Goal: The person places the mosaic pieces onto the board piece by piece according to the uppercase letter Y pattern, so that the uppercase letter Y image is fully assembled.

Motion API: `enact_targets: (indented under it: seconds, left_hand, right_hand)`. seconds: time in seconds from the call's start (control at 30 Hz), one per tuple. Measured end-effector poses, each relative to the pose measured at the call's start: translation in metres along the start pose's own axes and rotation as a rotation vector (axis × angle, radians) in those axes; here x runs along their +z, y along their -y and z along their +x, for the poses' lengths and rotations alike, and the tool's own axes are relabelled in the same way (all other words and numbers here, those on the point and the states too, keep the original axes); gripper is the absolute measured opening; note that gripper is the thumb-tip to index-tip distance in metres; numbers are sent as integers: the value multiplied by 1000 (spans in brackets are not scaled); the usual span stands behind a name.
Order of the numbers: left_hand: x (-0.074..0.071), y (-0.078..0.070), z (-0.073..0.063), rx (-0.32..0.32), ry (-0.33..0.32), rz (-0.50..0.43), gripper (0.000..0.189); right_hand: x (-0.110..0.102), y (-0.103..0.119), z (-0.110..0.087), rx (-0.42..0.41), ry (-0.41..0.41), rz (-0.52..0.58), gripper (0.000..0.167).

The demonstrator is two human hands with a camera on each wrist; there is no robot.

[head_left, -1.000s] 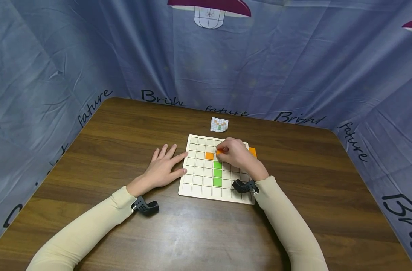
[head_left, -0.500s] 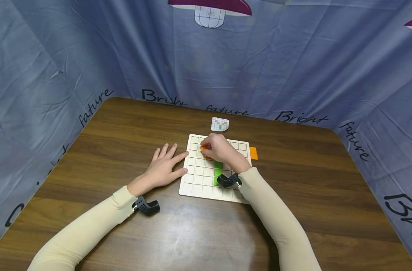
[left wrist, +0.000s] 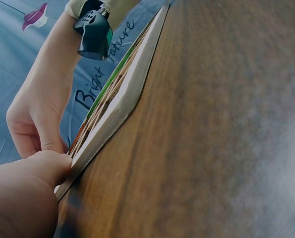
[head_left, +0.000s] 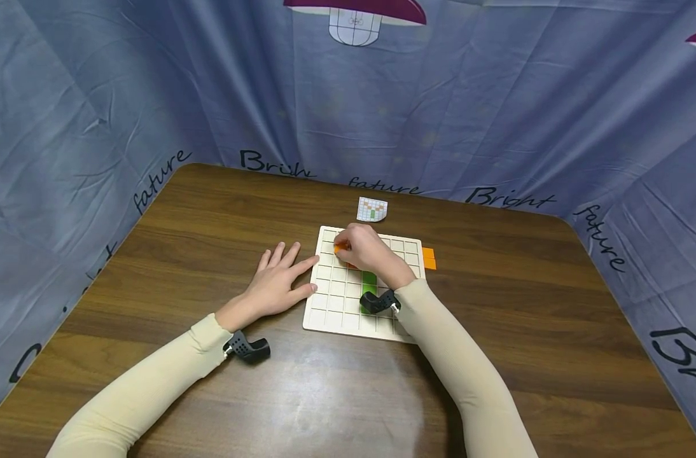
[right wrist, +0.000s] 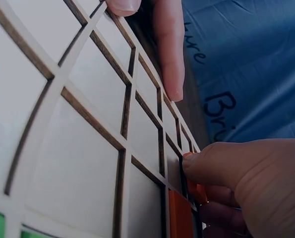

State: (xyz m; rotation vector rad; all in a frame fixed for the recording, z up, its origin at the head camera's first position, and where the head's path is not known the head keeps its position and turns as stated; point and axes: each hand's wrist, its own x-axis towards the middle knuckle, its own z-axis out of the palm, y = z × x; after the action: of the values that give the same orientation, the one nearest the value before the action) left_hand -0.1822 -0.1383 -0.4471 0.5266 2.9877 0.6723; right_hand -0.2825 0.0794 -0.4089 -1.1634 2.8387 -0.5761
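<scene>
A pale board [head_left: 322, 312] with a recessed square grid lies mid-table in the head view. My right hand [head_left: 368, 247] pinches an orange square tile [head_left: 339, 249] between thumb and fingers over the board's upper left squares. In the right wrist view that held tile [right wrist: 198, 192] is at the grid, with a seated orange tile [right wrist: 180, 215] close by. Green tiles [head_left: 369, 280] sit in a column below, partly hidden by the right wrist. My left hand [head_left: 273, 286] lies spread on the table, index fingertip and thumb tip at the board's left edge.
Two orange tiles [head_left: 429, 258] lie against the board's right edge. A small paper card [head_left: 372, 210] printed with a coloured grid is behind the board. The brown table [head_left: 525, 331] ends at a blue lettered curtain [head_left: 417, 127].
My right hand has moved left across the board with the orange tile, from the squares above the green column to the upper left. My left hand has stayed in place.
</scene>
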Motion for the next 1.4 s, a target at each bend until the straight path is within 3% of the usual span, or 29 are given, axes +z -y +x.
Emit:
enact_targets:
  seconds: [0.37,0.63,1.2,1.4]
  left_hand:
    - [-1,2,1,-2,-2,10,62]
    - [0,1,1,-2,10,6,63]
    - [-1,-1,0,-9,14,-6,62]
    - [-1,0,0,-10,14,-8,63]
  right_hand:
    - [2,-2,3,27,-14,11,15]
    - [3,-2,2,93,6,40,21]
    - [3,0,-1,102,-3,40,18]
    - [3,0,-2,113,8,45,26]
